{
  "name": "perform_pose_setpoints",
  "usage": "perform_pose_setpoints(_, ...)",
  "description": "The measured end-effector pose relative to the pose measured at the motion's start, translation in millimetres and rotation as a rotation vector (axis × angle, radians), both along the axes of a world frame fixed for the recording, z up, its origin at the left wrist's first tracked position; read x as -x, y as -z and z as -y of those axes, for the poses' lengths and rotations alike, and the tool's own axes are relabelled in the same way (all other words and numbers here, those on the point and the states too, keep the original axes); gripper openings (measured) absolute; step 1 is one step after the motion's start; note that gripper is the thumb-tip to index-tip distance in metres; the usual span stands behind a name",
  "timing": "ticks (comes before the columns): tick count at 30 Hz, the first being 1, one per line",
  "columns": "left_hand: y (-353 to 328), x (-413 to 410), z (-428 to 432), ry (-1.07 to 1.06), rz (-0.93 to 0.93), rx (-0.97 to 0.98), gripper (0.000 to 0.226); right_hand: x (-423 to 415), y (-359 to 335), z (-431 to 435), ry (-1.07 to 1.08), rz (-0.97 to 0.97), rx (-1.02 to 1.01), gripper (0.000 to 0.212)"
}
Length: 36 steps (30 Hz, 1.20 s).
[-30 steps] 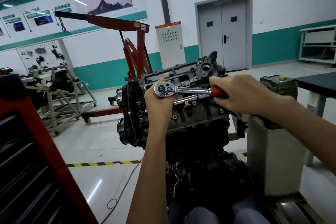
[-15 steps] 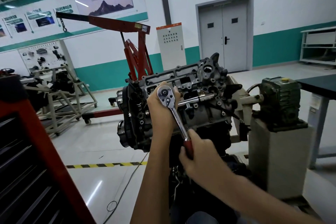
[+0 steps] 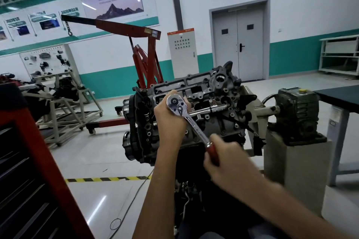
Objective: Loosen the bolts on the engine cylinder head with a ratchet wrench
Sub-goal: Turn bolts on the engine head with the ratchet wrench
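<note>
At the centre of my head view, the engine cylinder head stands tilted toward me. The lower engine beneath it falls into shadow, and I cannot resolve detail there. The left hand is wrapped behind the head of the ratchet wrench, fingers curled round it, holding it against the left end of the cylinder head. The right hand grips the red handle and covers most of it; this hand is motion-blurred. The socket and the bolt under the ratchet head are hidden by the tool and the left hand. Compared with one second ago, the handle has swung from level, pointing right, to pointing down and right. Compared with half a second ago, it lies slightly less steep, and the ratchet head has stayed put.
</note>
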<state>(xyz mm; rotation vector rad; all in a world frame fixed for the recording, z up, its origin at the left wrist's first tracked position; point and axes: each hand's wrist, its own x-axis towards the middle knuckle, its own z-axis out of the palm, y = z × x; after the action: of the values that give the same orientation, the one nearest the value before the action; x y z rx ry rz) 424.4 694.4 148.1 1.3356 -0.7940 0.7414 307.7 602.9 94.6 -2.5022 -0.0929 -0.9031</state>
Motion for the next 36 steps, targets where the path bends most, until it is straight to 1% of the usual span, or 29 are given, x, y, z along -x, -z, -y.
perform_pose_setpoints(2,-1,3,8,0.029,-0.075,0.076,0.044,-7,20,-34,-0.110,-0.006,-0.238,0.022)
perform_pose_setpoints(3,-1,4,9,0.101,-0.104,0.120,0.042,-10,25,-45,-0.145,-0.004,-0.314,0.020)
perform_pose_setpoints(4,-2,5,9,0.196,-0.133,0.161,0.040,-11,27,-51,-0.163,-0.001,-0.348,0.020)
perform_pose_setpoints(5,-2,3,7,0.280,-0.169,0.186,0.037,-11,25,-49,-0.168,-0.005,-0.336,0.019)
perform_pose_setpoints(6,-1,0,5,0.327,-0.194,0.180,0.036,-10,22,-40,-0.165,-0.016,-0.287,0.017)
perform_pose_setpoints(7,-2,-1,1,0.310,-0.201,0.141,0.034,-7,15,-27,-0.162,-0.030,-0.217,0.016)
perform_pose_setpoints(8,-2,-1,-3,0.244,-0.183,0.084,0.034,-5,6,-10,-0.151,-0.049,-0.121,0.016)
perform_pose_setpoints(10,-1,-2,-8,0.106,-0.107,-0.024,0.037,-4,-23,27,-0.076,-0.095,0.175,0.015)
perform_pose_setpoints(12,-2,-2,-8,0.037,-0.058,-0.064,0.042,-6,-61,57,0.039,-0.051,0.424,0.010)
perform_pose_setpoints(13,-3,-2,-8,0.030,-0.052,-0.065,0.043,-7,-77,65,0.091,0.000,0.485,0.012)
perform_pose_setpoints(15,-3,-1,-7,0.046,-0.050,-0.053,0.045,-9,-90,70,0.151,0.050,0.521,0.015)
perform_pose_setpoints(17,1,-2,-9,0.024,-0.044,-0.048,0.045,-4,-77,60,0.164,0.010,0.461,0.013)
perform_pose_setpoints(20,2,1,-7,-0.036,-0.006,-0.025,0.044,6,-28,26,0.145,-0.011,0.241,0.014)
perform_pose_setpoints(21,2,1,-4,-0.022,-0.025,0.001,0.042,6,-13,10,0.095,-0.045,0.137,0.017)
perform_pose_setpoints(23,2,6,3,0.124,-0.147,0.094,0.035,1,12,-22,-0.068,-0.089,-0.106,0.023)
perform_pose_setpoints(24,2,8,5,0.105,-0.140,0.065,0.032,-3,20,-33,-0.115,-0.081,-0.187,0.024)
perform_pose_setpoints(25,2,8,4,0.114,-0.127,0.058,0.030,-6,23,-38,-0.131,-0.067,-0.212,0.023)
perform_pose_setpoints(26,2,6,-2,0.118,-0.090,0.027,0.029,-7,21,-38,-0.134,-0.066,-0.191,0.021)
perform_pose_setpoints(28,2,3,-9,0.240,-0.122,0.044,0.032,-5,11,-21,-0.140,-0.067,-0.097,0.020)
perform_pose_setpoints(30,1,0,-13,0.153,-0.101,-0.015,0.037,-2,-10,6,-0.083,-0.095,0.116,0.020)
perform_pose_setpoints(32,1,0,-14,0.072,-0.086,-0.056,0.042,-4,-41,37,0.018,-0.088,0.351,0.014)
perform_pose_setpoints(33,-1,2,-13,0.044,-0.079,-0.067,0.045,-5,-58,50,0.070,-0.043,0.417,0.012)
perform_pose_setpoints(35,-3,3,-12,0.050,-0.057,-0.076,0.049,-9,-82,65,0.166,0.065,0.487,0.015)
perform_pose_setpoints(36,-2,3,-11,0.058,-0.062,-0.078,0.050,-10,-86,66,0.192,0.079,0.507,0.016)
